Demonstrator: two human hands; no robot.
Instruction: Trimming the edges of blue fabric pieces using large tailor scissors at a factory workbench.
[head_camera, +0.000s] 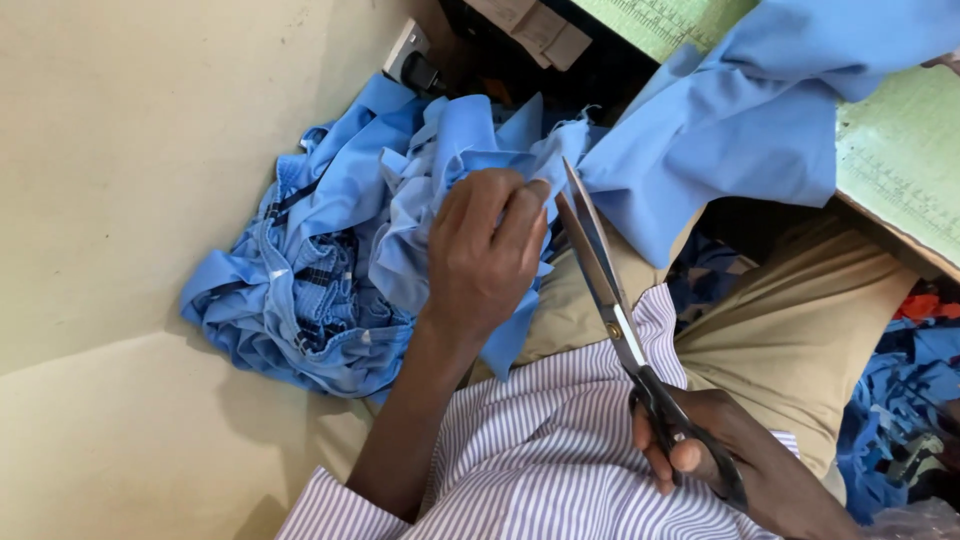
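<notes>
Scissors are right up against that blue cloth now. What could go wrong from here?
1. The left hand pinches the blue fabric right beside the scissors tips, so its fingertips could get nicked.
2. The fabric is bunched in folds, so the blades may catch a layer underneath.
3. The right hand works the scissors over the lap, close to the striped shirt.

Soft, even daylight fills the view, bright enough to show colour cleanly. The cream floor (120, 180) is lit flat with no glare, and a faint shadow lies beside the heap of blue fabric (320, 290). The scissors (610, 300) blades catch a dull sheen. The gap under the table edge (900, 160) is dark. Focus is sharp centrally, slightly softer toward the corners.
</notes>
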